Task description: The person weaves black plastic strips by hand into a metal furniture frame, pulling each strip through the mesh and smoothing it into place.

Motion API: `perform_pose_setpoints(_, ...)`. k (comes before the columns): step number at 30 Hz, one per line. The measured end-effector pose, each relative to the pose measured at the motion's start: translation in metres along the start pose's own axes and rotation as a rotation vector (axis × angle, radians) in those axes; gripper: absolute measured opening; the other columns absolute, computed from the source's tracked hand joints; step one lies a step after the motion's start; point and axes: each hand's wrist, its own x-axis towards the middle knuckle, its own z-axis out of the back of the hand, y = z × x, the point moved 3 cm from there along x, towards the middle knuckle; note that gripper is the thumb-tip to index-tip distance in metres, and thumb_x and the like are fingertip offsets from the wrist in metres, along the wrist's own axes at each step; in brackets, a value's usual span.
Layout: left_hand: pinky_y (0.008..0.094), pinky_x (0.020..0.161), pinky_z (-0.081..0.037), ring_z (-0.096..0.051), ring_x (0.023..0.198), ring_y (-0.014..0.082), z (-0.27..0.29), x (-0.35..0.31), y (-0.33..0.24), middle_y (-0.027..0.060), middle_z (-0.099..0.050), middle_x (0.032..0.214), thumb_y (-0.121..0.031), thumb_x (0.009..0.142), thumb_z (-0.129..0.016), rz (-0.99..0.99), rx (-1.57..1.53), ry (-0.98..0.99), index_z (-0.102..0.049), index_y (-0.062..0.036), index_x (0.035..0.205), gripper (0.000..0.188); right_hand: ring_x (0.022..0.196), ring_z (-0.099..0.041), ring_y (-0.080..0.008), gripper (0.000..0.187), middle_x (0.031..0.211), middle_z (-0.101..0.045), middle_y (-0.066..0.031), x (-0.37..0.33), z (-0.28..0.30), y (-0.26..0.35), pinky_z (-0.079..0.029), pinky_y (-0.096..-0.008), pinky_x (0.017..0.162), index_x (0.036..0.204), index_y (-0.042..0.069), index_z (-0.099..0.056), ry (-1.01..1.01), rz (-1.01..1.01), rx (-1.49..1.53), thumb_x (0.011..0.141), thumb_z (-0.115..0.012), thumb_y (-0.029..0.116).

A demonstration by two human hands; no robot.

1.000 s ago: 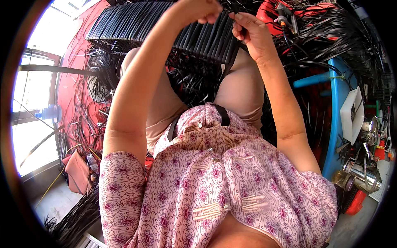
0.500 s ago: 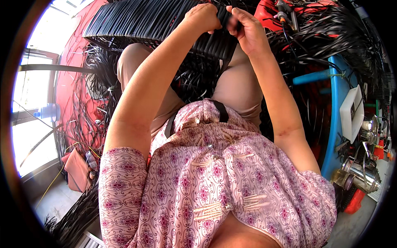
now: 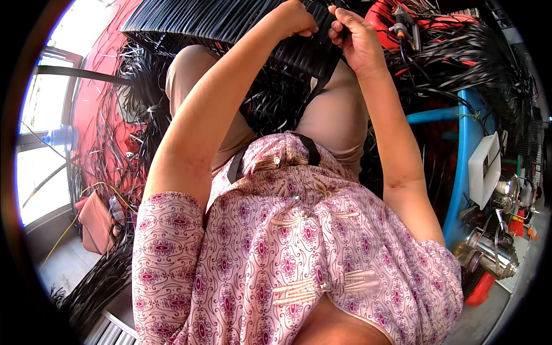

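Across my knees lies a panel of black strips (image 3: pixel 190 23) wound closely side by side, like woven seat work, with its near edge bent down. Over its right part, both hands work close together at the top of the view. My left hand (image 3: pixel 292 20) is closed, its fingertips bent against the black strips. A small gap to the right of it, my right hand (image 3: pixel 359 43) is curled with thumb and fingers drawn together. What either set of fingertips pinches is dark and lost against the black weave.
Loose black strips (image 3: pixel 454 52) heap at the right over red material. A hand tool with a cord (image 3: pixel 402 26) lies there. Further right are a blue stool (image 3: pixel 460 167), a white tray (image 3: pixel 485 169) and a metal flask (image 3: pixel 491 253). A pink bag (image 3: pixel 96 224) lies left.
My hands have moved slightly apart, the right one shifting right and a little down. The whole view has shifted a little, and the panel sits slightly higher in it.
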Motion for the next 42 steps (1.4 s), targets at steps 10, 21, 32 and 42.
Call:
perform_pose_setpoints(10,0.0242,0.047,-0.035,-0.042,0.049,0.0087,0.008,-0.01,0.017,-0.0012,-0.053,0.059,-0.019,0.075,-0.077,0.027,-0.456,0.083,-0.069,-0.0043,0.073,0.016,0.051,-0.051,-0.0113,0.019,0.057,-0.054,-0.0005,0.016,-0.002,0.009,-0.04,-0.0255,0.05,0.085,0.002,-0.073,-0.021,-0.106,-0.67,0.079,-0.068,0.02)
perform_pose_setpoints(21,0.0191,0.047,-0.036,-0.044,0.051,0.0043,0.008,-0.013,0.018,0.0007,-0.06,0.071,-0.009,0.08,-0.072,0.031,-0.762,0.173,-0.069,0.0006,0.101,0.023,0.046,-0.051,-0.0151,0.015,0.055,-0.052,-0.0027,0.024,-0.003,0.013,-0.035,-0.0276,0.043,0.074,0.001,-0.068,-0.012,-0.265,-0.88,0.073,-0.069,0.016)
perform_pose_setpoints(32,0.0231,0.053,-0.04,-0.046,0.055,0.0085,0.007,-0.011,0.023,0.0013,-0.061,0.07,-0.012,0.079,-0.071,-0.022,-0.798,0.165,-0.073,-0.0031,0.096,0.02,0.049,-0.048,-0.0086,0.011,0.056,-0.05,0.0025,0.029,0.001,0.006,-0.036,-0.0251,0.044,0.081,0.003,-0.071,0.164,-0.197,-0.919,0.078,-0.068,0.013)
perform_pose_setpoints(42,0.0248,0.046,-0.043,-0.054,0.053,0.0098,0.011,-0.011,0.003,0.0038,-0.064,0.07,-0.014,0.085,-0.062,-0.105,-0.202,0.168,-0.07,0.0009,0.092,0.018,0.051,-0.048,-0.0072,0.02,0.063,-0.055,0.0015,0.031,-0.011,0.005,-0.041,-0.0239,0.047,0.097,-0.001,-0.071,0.238,-0.248,-0.892,0.083,-0.068,0.013)
